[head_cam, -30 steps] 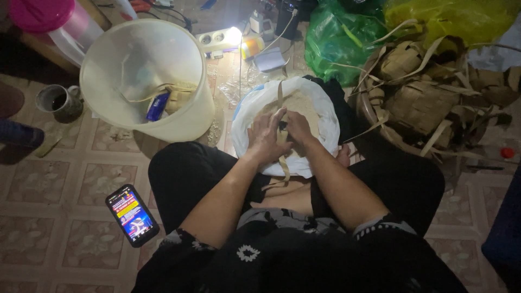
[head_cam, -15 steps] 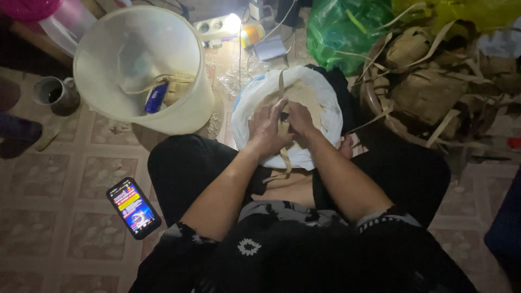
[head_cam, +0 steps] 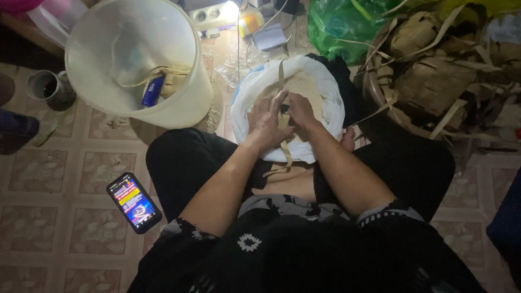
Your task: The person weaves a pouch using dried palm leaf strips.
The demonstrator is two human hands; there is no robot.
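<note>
A home floor used as a workspace: patterned beige floor tiles [head_cam: 49, 168], a large cream plastic bucket [head_cam: 163, 70], a heap of woven palm-leaf pouches [head_cam: 434, 70], a white power strip [head_cam: 209, 13].

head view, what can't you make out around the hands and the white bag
Head view:
- What the left hand and right hand hold: their own fingers cover it.
- The white bag: its near side is hidden by the hands and forearms.
- The woven pouches: dim, and cut off by the right edge.
- The bucket: its contents are blurred.

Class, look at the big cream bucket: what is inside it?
Inside the cream bucket lie pale leaf strips and a small blue packet. The near wall hides the rest of the bottom.
</note>
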